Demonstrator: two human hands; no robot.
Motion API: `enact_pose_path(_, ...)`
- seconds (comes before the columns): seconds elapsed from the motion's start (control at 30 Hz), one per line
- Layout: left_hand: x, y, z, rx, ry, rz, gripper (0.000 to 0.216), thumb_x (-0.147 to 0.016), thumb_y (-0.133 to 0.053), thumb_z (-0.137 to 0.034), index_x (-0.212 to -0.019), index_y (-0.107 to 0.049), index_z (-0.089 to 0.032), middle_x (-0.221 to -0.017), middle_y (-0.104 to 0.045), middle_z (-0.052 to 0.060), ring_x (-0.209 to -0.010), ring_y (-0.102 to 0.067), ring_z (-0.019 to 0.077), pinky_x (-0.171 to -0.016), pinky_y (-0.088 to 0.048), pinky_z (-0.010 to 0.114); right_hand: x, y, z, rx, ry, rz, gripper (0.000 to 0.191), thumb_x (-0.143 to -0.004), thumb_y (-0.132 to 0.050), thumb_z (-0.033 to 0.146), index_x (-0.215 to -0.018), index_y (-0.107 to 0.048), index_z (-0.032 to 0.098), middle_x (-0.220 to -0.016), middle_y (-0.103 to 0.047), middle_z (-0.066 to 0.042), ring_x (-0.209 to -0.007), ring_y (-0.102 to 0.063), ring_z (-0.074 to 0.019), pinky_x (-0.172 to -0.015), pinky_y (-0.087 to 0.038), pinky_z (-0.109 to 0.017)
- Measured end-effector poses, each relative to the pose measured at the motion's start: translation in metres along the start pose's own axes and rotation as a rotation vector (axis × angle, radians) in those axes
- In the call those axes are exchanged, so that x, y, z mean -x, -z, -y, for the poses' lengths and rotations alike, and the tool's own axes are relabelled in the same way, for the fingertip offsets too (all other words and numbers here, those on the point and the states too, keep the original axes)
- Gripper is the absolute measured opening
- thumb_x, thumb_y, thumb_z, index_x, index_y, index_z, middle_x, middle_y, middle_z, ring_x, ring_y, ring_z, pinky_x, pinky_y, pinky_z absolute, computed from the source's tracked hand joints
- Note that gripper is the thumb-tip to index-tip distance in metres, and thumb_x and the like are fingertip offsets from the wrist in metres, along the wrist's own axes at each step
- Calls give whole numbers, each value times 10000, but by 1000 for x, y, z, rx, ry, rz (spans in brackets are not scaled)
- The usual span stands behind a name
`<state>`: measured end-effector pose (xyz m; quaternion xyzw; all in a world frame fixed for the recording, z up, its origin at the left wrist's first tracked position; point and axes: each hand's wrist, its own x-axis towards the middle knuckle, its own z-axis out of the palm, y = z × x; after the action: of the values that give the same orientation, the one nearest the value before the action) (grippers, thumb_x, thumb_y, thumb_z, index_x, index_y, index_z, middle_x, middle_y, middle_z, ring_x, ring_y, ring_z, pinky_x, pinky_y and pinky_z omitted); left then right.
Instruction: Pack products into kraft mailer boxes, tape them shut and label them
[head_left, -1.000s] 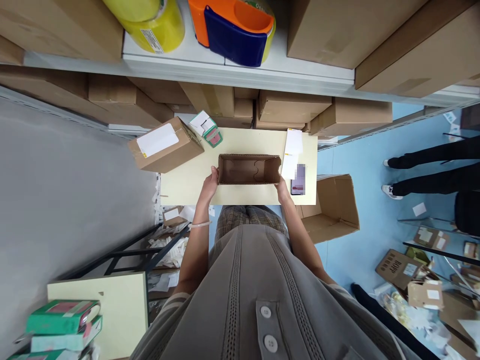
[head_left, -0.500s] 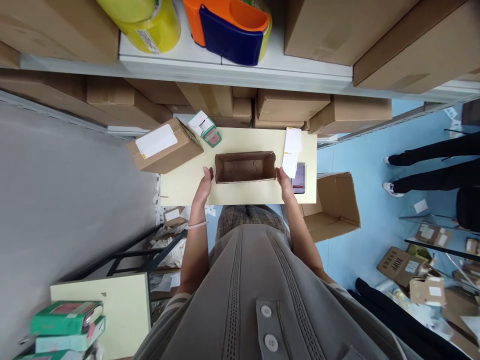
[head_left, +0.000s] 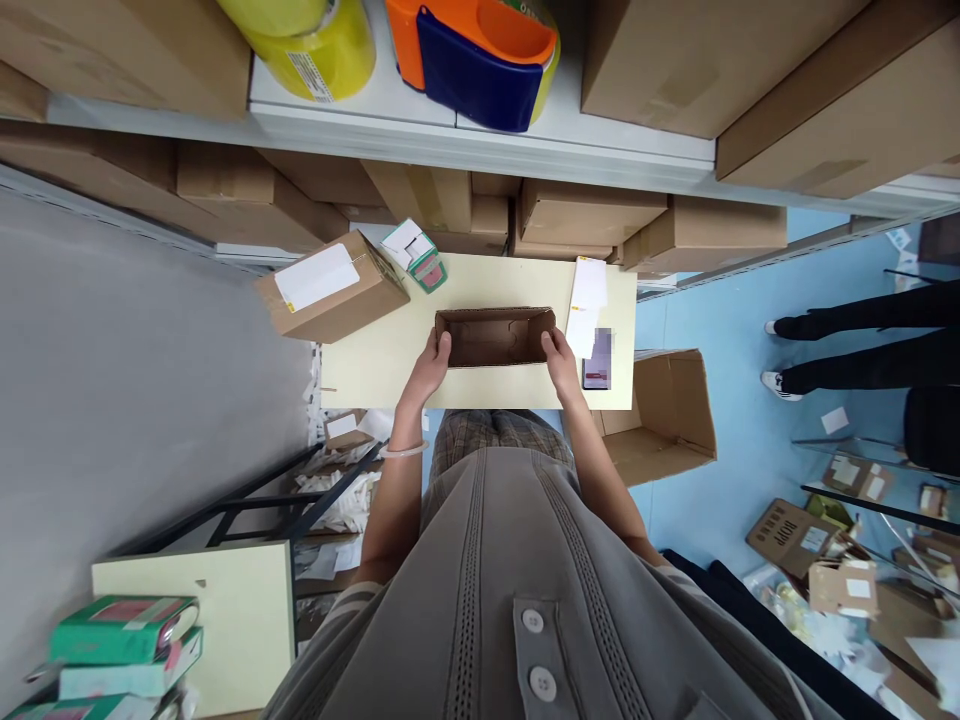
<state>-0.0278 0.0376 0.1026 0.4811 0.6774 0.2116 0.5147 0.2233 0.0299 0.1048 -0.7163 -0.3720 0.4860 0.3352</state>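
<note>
The person is holding an open cardboard box by its two short ends, and the box is sitting on the pale tabletop directly in front of them, open side up and empty as far as can be seen. The left hand is wrapping its grip around the left end wall. The right hand is doing the same at the right end, so both grips are clamped on the box. The step in hand looks like squaring or steadying the box in place, judging by the even hold at both ends.

A labelled carton is lying closed at the far left corner of the tabletop, partly overhanging the edge. A small green and white packet is resting just beside it. White paper slips and a phone are lying just right of the box, near the right hand. Any further handling of the box calls for both hands working evenly, since thin walls like these are likely to flex. It also calls for care on the right side, where the slips and phone are leaving little room. Another person's legs are showing on the blue floor, well apart.
</note>
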Motion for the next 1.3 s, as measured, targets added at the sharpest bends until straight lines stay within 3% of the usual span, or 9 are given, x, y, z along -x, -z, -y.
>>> enact_pose_path(0.2,-2,-9,10,-35,-38,-70,752,-986,-222,-629,-1513,-362,-112,-1576,-379,139,-1480,-323,233,-1233,-218,354,3,-8,-19,123,142,-61,798,-924,-286,721,-1475,-434,162,-1493,-495,-121,-1432,-392,-248,-1216,-248,-429)
enact_pose_path(0.4,5,-13,3,-76,2,-119,731,-999,-206,-589,-1504,-362,-84,-1535,-429,192,-1431,-407,288,-1192,-299,417,4,-9,-22,211,201,-74,727,-967,-229,650,-1482,-406,168,-1474,-507,-137,-1382,-453,-255,-1166,-330,-453)
enact_pose_path(0.53,13,-11,0,-107,4,-148,778,-978,-268,-620,-1563,-222,-110,-1615,-263,199,-1499,-265,308,-1216,-230,476,8,-4,-19,296,267,-56,734,-966,-302,612,-1539,-281,155,-1563,-382,-147,-1451,-347,-258,-1183,-302,-467)
enact_pose_path(0.67,21,-6,-8,-248,-111,-248,772,-977,-311,-600,-1593,-98,-186,-1652,-154,164,-1529,-152,316,-1214,-131,576,12,3,-10,465,384,-91,775,-948,-415,550,-1564,-188,137,-1600,-284,-173,-1497,-221,-302,-1207,-221,-542)
enact_pose_path(0.8,24,-4,-24,-409,-285,-281,661,-1003,-291,-502,-1583,-191,-200,-1661,-156,113,-1544,-93,257,-1237,-33,537,12,1,4,606,516,-125,624,-960,-431,383,-1521,-291,148,-1547,-325,-180,-1483,-223,-308,-1214,-198,-567)
enact_pose_path(0.97,20,-8,-36,-491,-407,-200,551,-1011,-279,-383,-1532,-352,-222,-1640,-257,53,-1542,-116,220,-1248,40,496,6,-6,15,728,608,-59,406,-951,-406,243,-1336,-530,201,-1340,-500,-142,-1386,-360,-305,-1213,-189,-599)
enact_pose_path(1.1,16,-12,-34,-547,-412,-176,599,-1000,-314,-369,-1571,-257,-200,-1651,-214,54,-1547,-62,234,-1242,56,514,0,-5,17,789,624,-41,459,-923,-462,228,-1377,-500,176,-1369,-495,-134,-1417,-329,-305,-1233,-130,-590)
enact_pose_path(1.3,23,-11,-32,-622,-366,-141,687,-980,-377,-446,-1592,-184,-200,-1665,-118,48,-1545,17,281,-1223,82,558,4,-1,11,783,591,39,595,-934,-486,314,-1508,-367,212,-1512,-419,-92,-1526,-122,-294,-1236,-17,-598)
